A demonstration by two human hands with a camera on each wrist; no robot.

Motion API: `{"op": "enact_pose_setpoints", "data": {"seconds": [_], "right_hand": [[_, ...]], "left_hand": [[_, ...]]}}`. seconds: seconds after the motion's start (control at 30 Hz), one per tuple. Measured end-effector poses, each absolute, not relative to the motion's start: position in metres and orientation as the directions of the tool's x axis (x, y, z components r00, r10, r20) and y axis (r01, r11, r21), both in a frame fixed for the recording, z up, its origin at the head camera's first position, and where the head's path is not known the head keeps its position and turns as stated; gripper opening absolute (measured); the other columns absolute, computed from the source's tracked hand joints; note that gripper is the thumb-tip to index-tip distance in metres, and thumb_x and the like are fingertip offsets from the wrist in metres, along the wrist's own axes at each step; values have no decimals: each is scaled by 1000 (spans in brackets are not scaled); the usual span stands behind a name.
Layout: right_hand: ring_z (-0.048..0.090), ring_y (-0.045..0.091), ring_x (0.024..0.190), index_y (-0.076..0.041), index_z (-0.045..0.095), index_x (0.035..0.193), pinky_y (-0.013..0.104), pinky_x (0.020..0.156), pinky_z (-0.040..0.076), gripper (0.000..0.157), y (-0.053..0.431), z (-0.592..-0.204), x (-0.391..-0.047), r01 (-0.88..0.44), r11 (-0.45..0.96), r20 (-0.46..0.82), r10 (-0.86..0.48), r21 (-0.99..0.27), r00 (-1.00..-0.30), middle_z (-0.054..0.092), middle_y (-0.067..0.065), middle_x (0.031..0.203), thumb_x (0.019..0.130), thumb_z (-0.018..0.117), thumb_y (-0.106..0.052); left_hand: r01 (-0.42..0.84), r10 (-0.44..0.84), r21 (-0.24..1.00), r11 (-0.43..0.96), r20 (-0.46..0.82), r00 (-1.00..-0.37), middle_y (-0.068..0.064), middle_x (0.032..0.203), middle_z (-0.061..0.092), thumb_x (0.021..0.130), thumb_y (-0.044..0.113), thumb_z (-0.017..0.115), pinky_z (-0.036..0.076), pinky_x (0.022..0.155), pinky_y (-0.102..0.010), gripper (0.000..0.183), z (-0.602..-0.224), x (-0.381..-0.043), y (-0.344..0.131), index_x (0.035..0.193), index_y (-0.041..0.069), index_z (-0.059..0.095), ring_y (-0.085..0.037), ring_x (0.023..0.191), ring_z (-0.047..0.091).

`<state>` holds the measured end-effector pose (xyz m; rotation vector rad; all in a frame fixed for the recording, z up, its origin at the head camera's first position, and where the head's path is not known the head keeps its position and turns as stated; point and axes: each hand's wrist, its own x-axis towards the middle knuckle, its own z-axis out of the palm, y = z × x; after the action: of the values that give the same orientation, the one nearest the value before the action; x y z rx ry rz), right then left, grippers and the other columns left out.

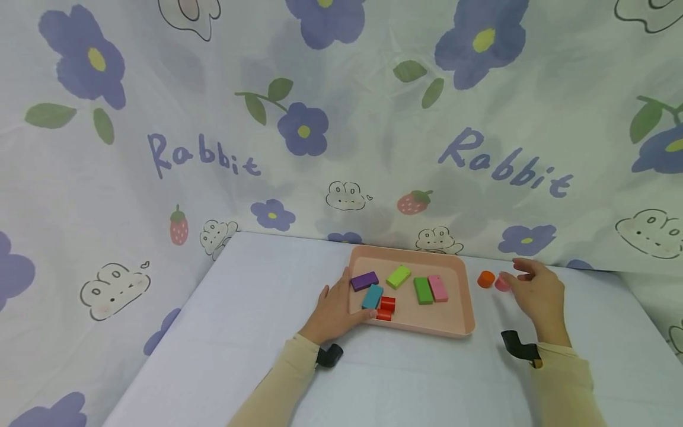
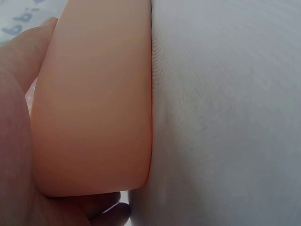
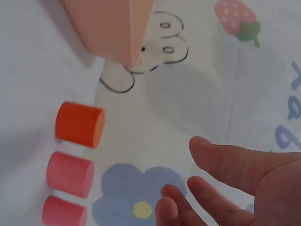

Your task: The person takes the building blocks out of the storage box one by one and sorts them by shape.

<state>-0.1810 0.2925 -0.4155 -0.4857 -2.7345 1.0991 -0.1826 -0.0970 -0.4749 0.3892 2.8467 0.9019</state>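
Note:
My left hand (image 1: 336,309) grips the near left corner of a peach-pink tray (image 1: 432,327), its thumb over the rim and its fingers along the outer side. The left wrist view shows the tray's smooth side wall (image 2: 96,103) close up. To the right of the tray, my right hand (image 1: 540,292) hovers over the table with thumb and fingers apart and nothing between them. Near its fingertips stand an orange cylinder (image 1: 486,279) and a pink cylinder (image 1: 502,283). A second pink cylinder (image 3: 64,213) shows in the right wrist view, partly cut off by the frame's edge.
Inside the tray lie a purple block (image 1: 364,281), a blue block (image 1: 372,296), a lime block (image 1: 398,276), a green block (image 1: 423,290), a pink block (image 1: 438,288) and two red cylinders (image 1: 388,304). A printed cloth (image 1: 341,148) hangs behind the white table (image 1: 240,308).

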Motion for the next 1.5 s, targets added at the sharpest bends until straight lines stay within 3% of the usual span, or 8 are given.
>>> {"op": "enact_pose_setpoints", "data": {"seconds": [0.63, 0.93, 1.03, 1.27, 1.5], "right_hand": [[61, 38, 102, 3, 62, 129, 41, 76, 48, 46, 243, -414, -175, -26, 750, 231, 170, -661, -958, 67, 25, 118, 92, 74, -20], [63, 37, 96, 5, 65, 123, 37, 68, 51, 40, 223, -419, -172, -155, 736, 300, 68, -659, -952, 69, 25, 113, 90, 75, -14], [63, 35, 98, 4, 64, 126, 36, 67, 50, 41, 216, -420, -171, -151, 733, 268, 44, -663, -962, 68, 23, 116, 91, 74, -14], [60, 34, 105, 0, 63, 129, 49, 83, 52, 41, 196, -420, -168, -62, 731, 120, 27, -680, -992, 67, 22, 116, 94, 70, -19], [62, 33, 102, -1, 64, 127, 47, 83, 53, 43, 178, -429, -166, -131, 721, 139, -48, -680, -989, 68, 19, 117, 88, 78, -14]], "left_hand": [[222, 287, 571, 790, -24, -958, -16, 164, 24, 85, 70, 63, 12, 119, -61, 117, -478, -184, -98, 161, 2, 6, -32, 150, 27], [212, 282, 568, 795, -38, -959, -16, 164, 25, 85, 69, 64, 12, 120, -61, 117, -475, -182, -98, 161, 2, 5, -32, 149, 28], [206, 282, 580, 788, -42, -959, -16, 163, 26, 83, 69, 66, 11, 120, -60, 119, -474, -182, -97, 161, 3, 6, -32, 149, 28], [196, 273, 583, 789, -46, -961, -14, 164, 27, 77, 75, 66, 10, 120, -60, 125, -475, -182, -97, 162, 5, 6, -30, 150, 28], [209, 278, 573, 792, -34, -960, -14, 164, 25, 75, 76, 67, 12, 120, -60, 128, -475, -184, -97, 161, 4, 6, -30, 150, 28]]}}
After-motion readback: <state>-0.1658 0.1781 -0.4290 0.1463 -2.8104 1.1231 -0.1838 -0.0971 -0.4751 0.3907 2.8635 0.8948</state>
